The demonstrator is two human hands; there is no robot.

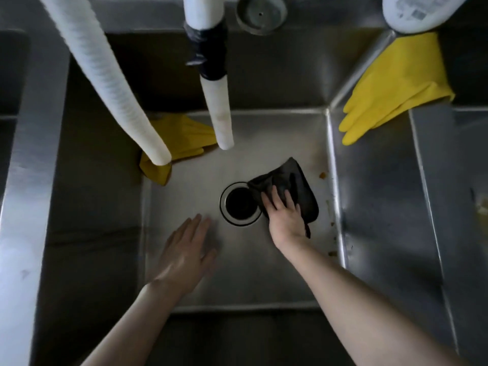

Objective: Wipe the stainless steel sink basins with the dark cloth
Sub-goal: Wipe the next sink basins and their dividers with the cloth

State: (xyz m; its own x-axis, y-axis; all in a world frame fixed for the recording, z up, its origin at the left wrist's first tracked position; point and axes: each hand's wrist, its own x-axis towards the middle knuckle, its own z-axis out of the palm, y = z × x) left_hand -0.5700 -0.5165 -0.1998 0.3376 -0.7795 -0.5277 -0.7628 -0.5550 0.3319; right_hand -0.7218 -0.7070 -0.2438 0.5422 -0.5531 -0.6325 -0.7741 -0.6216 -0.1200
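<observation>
Left hand (184,254) flat, empty, left of drain (240,204). Presses dark cloth (301,186) onto basin (264,138) floor with straight-fingered right hand (286,220).

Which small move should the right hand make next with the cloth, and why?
Probably slide the dark grey cloth rightward under the right hand: brown specks lie on the stainless steel basin floor beside the right wall, just past the cloth's edge.

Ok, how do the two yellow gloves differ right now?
The right glove drapes flat over the divider, fingers spread downward; the left glove lies crumpled in the basin's far left corner. The right glove shows clearly; the left glove is partly behind a white hose. Both are yellow.
</observation>
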